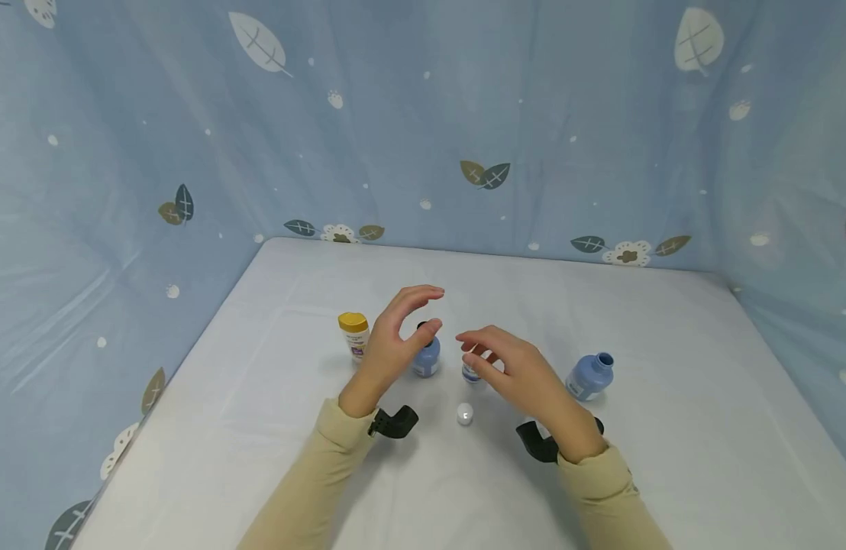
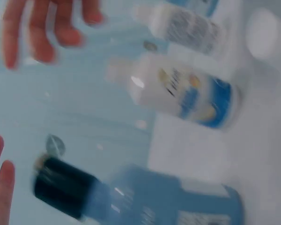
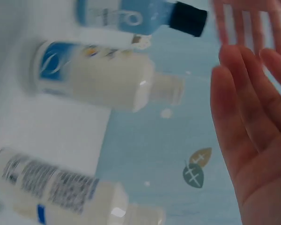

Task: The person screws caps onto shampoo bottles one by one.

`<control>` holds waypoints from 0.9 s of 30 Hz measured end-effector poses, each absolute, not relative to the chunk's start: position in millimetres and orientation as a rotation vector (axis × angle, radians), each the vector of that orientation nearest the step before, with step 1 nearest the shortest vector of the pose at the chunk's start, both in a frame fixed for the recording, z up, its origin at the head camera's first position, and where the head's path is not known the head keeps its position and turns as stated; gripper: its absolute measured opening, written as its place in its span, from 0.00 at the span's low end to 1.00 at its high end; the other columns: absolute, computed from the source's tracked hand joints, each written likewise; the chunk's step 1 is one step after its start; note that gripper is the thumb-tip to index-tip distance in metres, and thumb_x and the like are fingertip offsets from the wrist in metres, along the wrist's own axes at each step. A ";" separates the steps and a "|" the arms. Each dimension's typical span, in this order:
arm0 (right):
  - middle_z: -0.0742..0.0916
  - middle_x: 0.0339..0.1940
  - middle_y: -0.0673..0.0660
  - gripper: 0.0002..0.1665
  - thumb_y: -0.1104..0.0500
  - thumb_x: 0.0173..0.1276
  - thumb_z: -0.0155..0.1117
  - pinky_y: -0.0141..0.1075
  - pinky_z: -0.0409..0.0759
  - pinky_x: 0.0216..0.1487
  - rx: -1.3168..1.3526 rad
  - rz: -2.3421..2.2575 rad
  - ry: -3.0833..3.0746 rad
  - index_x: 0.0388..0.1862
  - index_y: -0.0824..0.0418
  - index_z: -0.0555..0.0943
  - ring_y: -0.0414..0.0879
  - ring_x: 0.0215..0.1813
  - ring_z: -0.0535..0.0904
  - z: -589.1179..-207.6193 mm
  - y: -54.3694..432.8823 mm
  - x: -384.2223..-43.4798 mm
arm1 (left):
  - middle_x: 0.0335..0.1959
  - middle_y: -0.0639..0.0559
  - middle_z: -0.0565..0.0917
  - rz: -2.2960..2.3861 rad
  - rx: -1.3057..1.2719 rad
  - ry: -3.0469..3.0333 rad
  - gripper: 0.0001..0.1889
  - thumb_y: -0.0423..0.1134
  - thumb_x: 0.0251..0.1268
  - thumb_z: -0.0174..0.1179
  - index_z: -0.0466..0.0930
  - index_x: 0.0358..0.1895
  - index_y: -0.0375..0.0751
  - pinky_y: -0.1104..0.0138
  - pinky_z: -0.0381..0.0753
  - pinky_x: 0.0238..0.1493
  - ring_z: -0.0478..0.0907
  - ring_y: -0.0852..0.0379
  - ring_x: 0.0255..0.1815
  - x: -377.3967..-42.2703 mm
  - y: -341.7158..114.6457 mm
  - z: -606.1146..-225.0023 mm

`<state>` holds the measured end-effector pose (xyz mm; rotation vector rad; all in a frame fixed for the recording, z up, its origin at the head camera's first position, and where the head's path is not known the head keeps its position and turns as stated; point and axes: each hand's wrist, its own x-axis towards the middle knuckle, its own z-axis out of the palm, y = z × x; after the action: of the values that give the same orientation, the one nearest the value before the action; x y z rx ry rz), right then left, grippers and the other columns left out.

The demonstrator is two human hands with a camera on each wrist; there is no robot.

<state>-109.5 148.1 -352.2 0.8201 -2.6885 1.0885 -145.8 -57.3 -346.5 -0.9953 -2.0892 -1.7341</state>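
Note:
My left hand (image 1: 395, 340) is raised near a blue bottle (image 1: 426, 360) with a black cap, thumb and fingers spread apart, holding nothing. Opposite it, my right hand (image 1: 515, 367) hovers with loosely bent fingers in front of a white bottle (image 1: 471, 373) with a blue label, partly hiding it. In the right wrist view that white bottle (image 3: 98, 75) shows a narrow neck, and a second white bottle (image 3: 61, 187) with printed text stands beside it. The fingers (image 3: 236, 112) in that view touch no bottle. A small white round object (image 1: 465, 414) lies between the wrists.
To the left stands a white bottle with a yellow cap (image 1: 354, 328), partly behind my left hand. Farther right is an uncapped blue bottle (image 1: 591, 376). A white cloth covers the table (image 1: 643, 473); a patterned blue curtain (image 1: 423, 114) hangs behind it.

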 end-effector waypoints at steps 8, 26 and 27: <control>0.78 0.40 0.36 0.24 0.40 0.65 0.50 0.33 0.73 0.40 0.892 1.140 -3.009 0.55 0.49 0.74 0.34 0.40 0.73 -365.7 159.7 -107.2 | 0.50 0.37 0.74 -2.296 -1.026 -1.896 0.14 0.30 0.67 0.46 0.68 0.53 0.30 0.56 0.66 0.55 0.70 0.46 0.53 -133.2 -34.6 -345.0; 0.75 0.40 0.49 0.27 0.55 0.49 0.71 0.30 0.69 0.30 0.978 0.948 -3.189 0.48 0.59 0.73 0.38 0.29 0.69 -398.3 143.6 -104.1 | 0.61 0.50 0.67 -2.120 -0.667 -2.368 0.26 0.24 0.55 0.44 0.67 0.60 0.45 0.56 0.57 0.61 0.59 0.54 0.63 -119.1 3.3 -385.3; 0.76 0.37 0.49 0.24 0.56 0.49 0.70 0.30 0.69 0.29 0.987 0.923 -3.178 0.45 0.59 0.74 0.38 0.29 0.69 -399.2 142.3 -103.9 | 0.60 0.50 0.68 -2.130 -0.646 -2.364 0.26 0.24 0.55 0.44 0.67 0.59 0.44 0.55 0.58 0.60 0.60 0.54 0.63 -119.1 4.3 -387.2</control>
<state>-103.9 142.3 -399.2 0.9865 -3.1784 0.9225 -119.1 4.3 -387.2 -0.6459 -2.3640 -2.1299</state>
